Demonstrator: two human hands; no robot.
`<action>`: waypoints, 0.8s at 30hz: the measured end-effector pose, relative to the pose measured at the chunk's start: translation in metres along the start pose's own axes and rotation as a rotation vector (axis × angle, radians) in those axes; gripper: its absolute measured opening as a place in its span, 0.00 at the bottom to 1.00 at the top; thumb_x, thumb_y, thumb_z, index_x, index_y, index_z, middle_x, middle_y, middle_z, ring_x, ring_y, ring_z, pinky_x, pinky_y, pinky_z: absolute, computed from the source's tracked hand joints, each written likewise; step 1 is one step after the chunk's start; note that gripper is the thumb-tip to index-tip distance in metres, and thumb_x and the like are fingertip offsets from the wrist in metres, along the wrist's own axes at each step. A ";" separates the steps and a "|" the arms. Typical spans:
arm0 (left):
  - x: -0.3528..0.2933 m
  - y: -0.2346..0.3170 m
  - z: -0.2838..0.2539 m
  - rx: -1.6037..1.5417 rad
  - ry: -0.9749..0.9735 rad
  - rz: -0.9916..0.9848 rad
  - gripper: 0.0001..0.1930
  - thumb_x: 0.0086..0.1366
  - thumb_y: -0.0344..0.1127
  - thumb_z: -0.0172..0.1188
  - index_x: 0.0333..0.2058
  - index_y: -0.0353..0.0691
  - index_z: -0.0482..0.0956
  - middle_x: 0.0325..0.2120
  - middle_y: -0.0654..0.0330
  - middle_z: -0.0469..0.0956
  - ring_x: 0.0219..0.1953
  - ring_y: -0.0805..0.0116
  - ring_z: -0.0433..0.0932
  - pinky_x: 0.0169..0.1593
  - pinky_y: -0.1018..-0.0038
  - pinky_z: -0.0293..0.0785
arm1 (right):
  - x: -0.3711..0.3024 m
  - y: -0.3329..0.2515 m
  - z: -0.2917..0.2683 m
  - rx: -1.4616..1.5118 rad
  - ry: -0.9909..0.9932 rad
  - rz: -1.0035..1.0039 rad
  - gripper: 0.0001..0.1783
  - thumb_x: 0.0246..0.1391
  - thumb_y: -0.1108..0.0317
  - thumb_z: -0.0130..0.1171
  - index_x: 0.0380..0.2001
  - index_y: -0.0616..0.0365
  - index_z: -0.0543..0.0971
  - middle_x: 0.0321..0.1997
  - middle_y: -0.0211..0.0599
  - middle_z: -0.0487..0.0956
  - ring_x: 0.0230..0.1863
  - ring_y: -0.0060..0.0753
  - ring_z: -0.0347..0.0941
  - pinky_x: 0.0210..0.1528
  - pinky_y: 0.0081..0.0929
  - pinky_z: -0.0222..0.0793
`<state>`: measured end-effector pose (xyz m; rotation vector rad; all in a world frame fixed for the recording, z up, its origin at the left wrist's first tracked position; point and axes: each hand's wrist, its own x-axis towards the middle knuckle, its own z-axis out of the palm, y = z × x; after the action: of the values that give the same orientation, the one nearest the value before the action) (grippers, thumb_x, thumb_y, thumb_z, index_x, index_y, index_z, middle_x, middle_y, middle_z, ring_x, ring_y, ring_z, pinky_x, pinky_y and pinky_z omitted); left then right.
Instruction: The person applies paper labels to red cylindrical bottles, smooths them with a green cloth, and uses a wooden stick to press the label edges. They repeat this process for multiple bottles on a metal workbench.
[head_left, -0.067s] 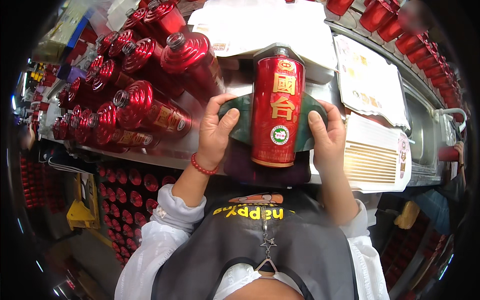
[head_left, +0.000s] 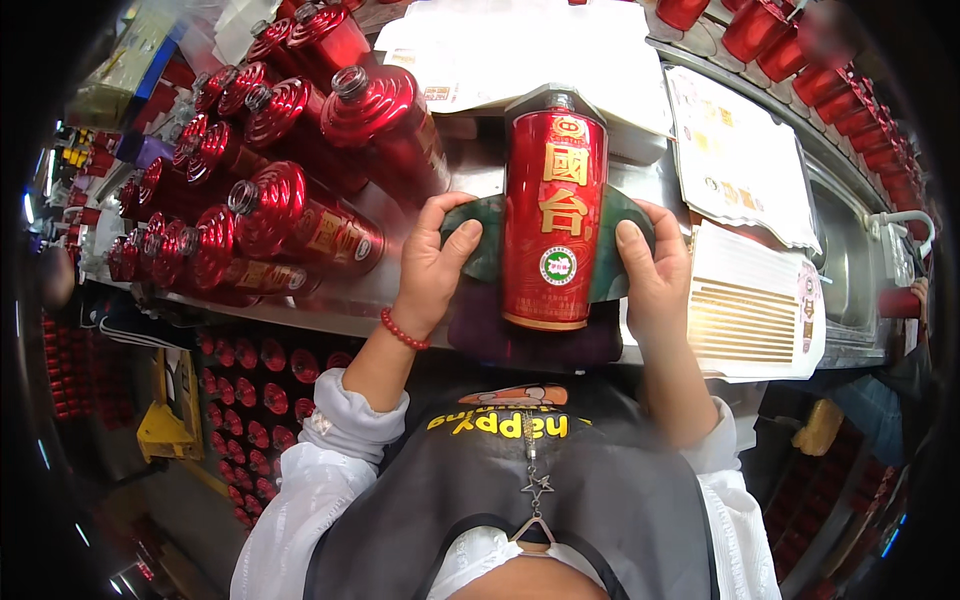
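Note:
A red bottle point(head_left: 525, 220) with gold characters and a round green-and-white seal lies in front of me, its neck pointing away. Dark green flexible sheeting point(head_left: 487, 245) sticks out on both sides of it; whether it runs as one piece beneath the bottle is hidden. My left hand point(head_left: 438, 250), with a red bead bracelet at the wrist, pinches the left end between thumb and fingers. On the other side, my right hand point(head_left: 655, 262) grips the right end the same way. A dark purple cloth point(head_left: 480, 335) shows under the bottle's base.
Several red bottles point(head_left: 300, 220) crowd the metal table to the left. White printed sheets point(head_left: 530, 50) lie at the back, and more label sheets point(head_left: 755, 310) at right, near a metal sink point(head_left: 845, 270). Red bottles fill crates point(head_left: 245, 400) below left. Another person's hand point(head_left: 918, 292) shows far right.
The bottle sits very slightly further left and nearer the sheet's left end. Both hands keep their grip on the green sheeting, almost unmoved.

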<state>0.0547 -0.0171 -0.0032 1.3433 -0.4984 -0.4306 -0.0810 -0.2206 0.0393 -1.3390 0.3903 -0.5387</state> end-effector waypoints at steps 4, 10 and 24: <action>0.006 0.013 -0.001 0.541 -0.034 0.094 0.17 0.74 0.40 0.57 0.56 0.41 0.76 0.44 0.62 0.82 0.41 0.70 0.76 0.46 0.72 0.74 | -0.003 -0.004 0.001 0.027 0.036 -0.003 0.16 0.66 0.68 0.61 0.53 0.64 0.74 0.43 0.30 0.80 0.42 0.15 0.73 0.46 0.16 0.71; 0.011 0.055 0.016 1.104 -0.203 0.824 0.27 0.77 0.58 0.44 0.60 0.49 0.79 0.53 0.59 0.82 0.61 0.54 0.64 0.65 0.58 0.58 | -0.003 -0.001 -0.005 0.028 0.032 0.000 0.16 0.65 0.70 0.62 0.53 0.63 0.74 0.42 0.29 0.79 0.41 0.14 0.72 0.44 0.15 0.71; 0.038 0.073 0.025 1.167 -0.468 0.957 0.26 0.73 0.64 0.43 0.58 0.62 0.81 0.46 0.75 0.84 0.62 0.68 0.64 0.71 0.54 0.42 | -0.009 -0.012 -0.013 -0.039 0.031 0.007 0.16 0.65 0.69 0.62 0.52 0.64 0.75 0.43 0.32 0.80 0.42 0.16 0.74 0.46 0.17 0.73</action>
<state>0.0725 -0.0464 0.0761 1.8572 -1.8669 0.4616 -0.0970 -0.2272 0.0479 -1.3673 0.4329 -0.5495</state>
